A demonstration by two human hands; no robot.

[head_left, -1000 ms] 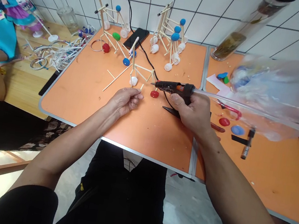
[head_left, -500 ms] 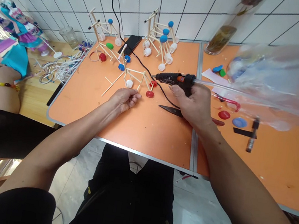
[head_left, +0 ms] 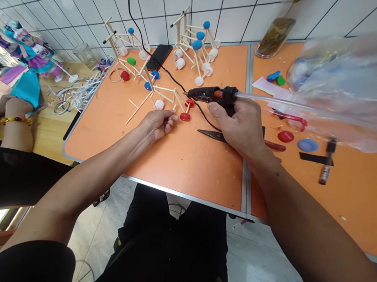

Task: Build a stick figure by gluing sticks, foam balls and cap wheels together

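Note:
My right hand (head_left: 243,126) is wrapped round a black hot glue gun (head_left: 210,93), with a long clear glue stick (head_left: 287,105) running out of its back. The gun's nozzle points left, close to a small stick frame (head_left: 164,92) with red, white and blue bottle-cap wheels. My left hand (head_left: 159,122) is closed in a pinch at the frame's near side, on a short wooden stick (head_left: 174,107) that is mostly hidden by the fingers. Beneath my right hand lie pliers (head_left: 212,136) with red handles, partly covered.
Two more stick models (head_left: 196,44) (head_left: 122,47) stand at the back near a black phone (head_left: 159,57). A power cord crosses the orange table (head_left: 157,160). Right: a plastic bag (head_left: 358,87), loose caps, a marker (head_left: 327,160). At left, another person's hands (head_left: 18,107) hold blue cloth.
The view has shifted slightly. Both hands keep their grips, and the glue gun's nozzle stays beside the stick frame.

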